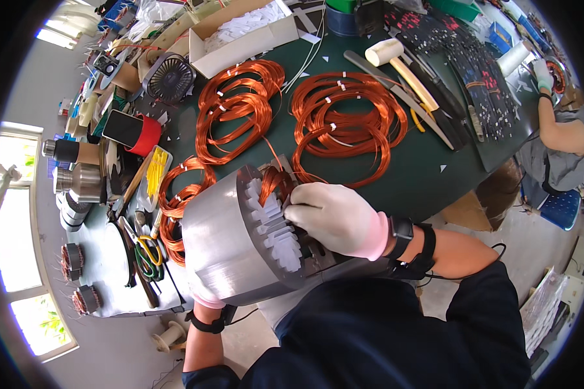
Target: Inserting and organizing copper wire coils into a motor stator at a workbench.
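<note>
Workshop, to all appearances one for winding electric motors. Large slotted steel core stands at the near side of a green-topped bench. Beyond the core: looped coils of copper wire, a carton of white slips. Beyond it and to the right: a pale-headed mallet among long hand tools. Left of it: yellow-handled scissors, two small wound cores. Well right of it: another person's gloved hand beside a copper-wound ring.

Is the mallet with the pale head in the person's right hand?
No, the mallet lies on the green tabletop, while the right hand is at the end of the metal cylinder.
</note>
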The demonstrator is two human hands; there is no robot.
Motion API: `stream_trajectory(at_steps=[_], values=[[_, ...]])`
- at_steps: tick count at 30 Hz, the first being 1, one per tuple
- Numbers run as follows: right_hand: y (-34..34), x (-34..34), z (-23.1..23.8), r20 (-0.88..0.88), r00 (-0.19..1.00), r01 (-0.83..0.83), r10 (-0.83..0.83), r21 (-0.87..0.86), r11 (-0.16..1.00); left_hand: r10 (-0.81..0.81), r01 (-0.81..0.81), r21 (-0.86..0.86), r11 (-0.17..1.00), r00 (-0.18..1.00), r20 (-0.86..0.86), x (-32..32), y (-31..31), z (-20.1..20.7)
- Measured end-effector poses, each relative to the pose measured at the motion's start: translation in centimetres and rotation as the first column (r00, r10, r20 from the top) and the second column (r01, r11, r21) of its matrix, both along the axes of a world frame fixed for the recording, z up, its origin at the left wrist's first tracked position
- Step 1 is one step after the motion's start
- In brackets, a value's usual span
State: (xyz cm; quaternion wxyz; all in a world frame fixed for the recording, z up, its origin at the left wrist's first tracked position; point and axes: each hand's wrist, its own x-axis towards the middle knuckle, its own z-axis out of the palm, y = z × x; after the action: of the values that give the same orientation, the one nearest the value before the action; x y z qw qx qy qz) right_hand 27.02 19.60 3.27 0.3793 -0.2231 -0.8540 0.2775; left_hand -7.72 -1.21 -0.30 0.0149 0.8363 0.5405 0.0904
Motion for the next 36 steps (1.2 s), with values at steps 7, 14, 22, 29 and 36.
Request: stream_trajectory(at_steps=[7, 14, 22, 29, 36], values=[[-0.3, -0.8, -0.6, 0.189, 0.960, 0.115, -0.206, 0.406, 0.907, -0.047, 0.047, 0.050, 0.998, 0.999, 0.001, 3.9, 7.9, -1.5], [0.1, -0.2, 0.1, 0.260, 0.958, 0.022, -0.125, 0.366, 0.930, 0.258, -0.194, -0.173, 0.966, 0.799, 0.544, 4.8, 9.1, -0.2], [8.5, 4.0, -0.4, 0.297, 0.878, 0.293, -0.375, 0.287, 0.912, 0.284, -0.388, 0.141, 0.911, 0.837, 0.467, 9.1, 6.8, 8.0], [8.8, 5.5, 1.3, 0.193, 0.923, 0.297, -0.334, 0.197, 0.934, 0.386, -0.523, 0.062, 0.850, 0.699, 0.602, 8.1, 4.7, 9.3], [6.9, 8.5, 10.4, -0.066, 0.939, 0.340, -0.338, 0.019, 0.940, 0.100, -0.367, 0.225, 0.902, 0.687, 0.720, 9.6, 6.7, 18.1]])
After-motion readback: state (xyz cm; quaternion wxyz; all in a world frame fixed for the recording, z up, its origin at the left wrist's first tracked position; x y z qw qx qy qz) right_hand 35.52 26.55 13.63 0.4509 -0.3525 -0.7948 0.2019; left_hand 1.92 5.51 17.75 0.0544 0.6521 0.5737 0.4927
